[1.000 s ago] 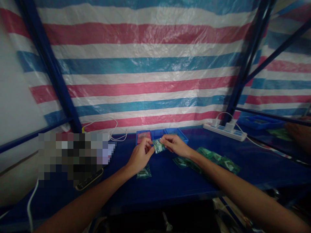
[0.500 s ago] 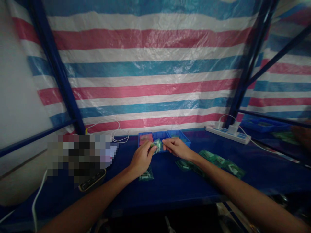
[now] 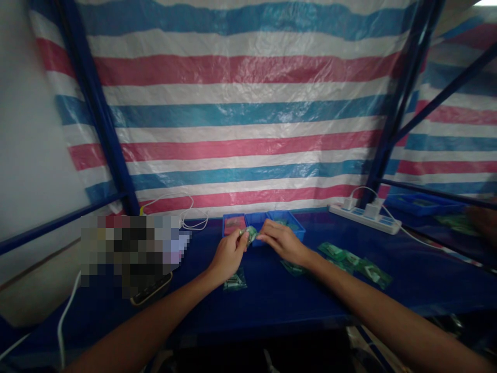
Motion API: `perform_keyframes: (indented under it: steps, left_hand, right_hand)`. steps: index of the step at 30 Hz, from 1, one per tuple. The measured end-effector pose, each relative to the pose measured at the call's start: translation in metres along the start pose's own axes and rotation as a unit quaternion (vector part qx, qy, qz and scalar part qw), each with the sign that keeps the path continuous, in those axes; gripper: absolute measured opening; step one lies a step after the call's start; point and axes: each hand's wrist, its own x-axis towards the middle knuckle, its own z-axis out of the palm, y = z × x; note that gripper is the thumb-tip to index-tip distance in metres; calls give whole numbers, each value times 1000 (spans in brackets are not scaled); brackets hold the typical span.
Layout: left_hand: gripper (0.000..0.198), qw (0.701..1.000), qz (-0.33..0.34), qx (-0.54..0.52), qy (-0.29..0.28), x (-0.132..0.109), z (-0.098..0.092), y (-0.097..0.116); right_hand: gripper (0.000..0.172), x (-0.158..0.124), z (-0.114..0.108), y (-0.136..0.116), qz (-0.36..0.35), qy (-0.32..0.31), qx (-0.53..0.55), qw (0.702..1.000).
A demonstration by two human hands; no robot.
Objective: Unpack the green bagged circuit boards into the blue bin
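Note:
A small green-tinted plastic bag [image 3: 251, 234] is pinched between the thumb and fingers of my left hand [image 3: 228, 255]. From the other side my right hand [image 3: 285, 242] has its fingertips closed at the bag's right edge; what is inside the bag is too small to make out. Just behind both hands sits a blue divided tray [image 3: 256, 219], with pinkish contents [image 3: 234, 224] in its left compartment and greenish ones at the right. Below my left wrist lies another green bag [image 3: 235, 280] with a pale item in it. Several similar bags [image 3: 351, 259] lie beyond my right forearm.
A white power strip [image 3: 382, 223] with plugs stands at the back right. A dark device [image 3: 151, 290] and a pixelated pile [image 3: 132, 248] occupy the left. At the right edge, another person's hand [image 3: 481, 216] shows near a second blue tray [image 3: 423, 204].
My right hand has moved slightly left and its fingertips now meet the bag's edge. The bag in my left hand is turned a little. The view has shifted slightly.

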Motion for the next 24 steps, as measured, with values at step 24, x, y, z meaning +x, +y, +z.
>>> perform_keyframes:
  steps: [24]
  left_hand:
    - [38, 953, 128, 245, -124, -13, -11, 15]
  right_hand:
    - [46, -1, -19, 44, 362, 200, 45, 909]
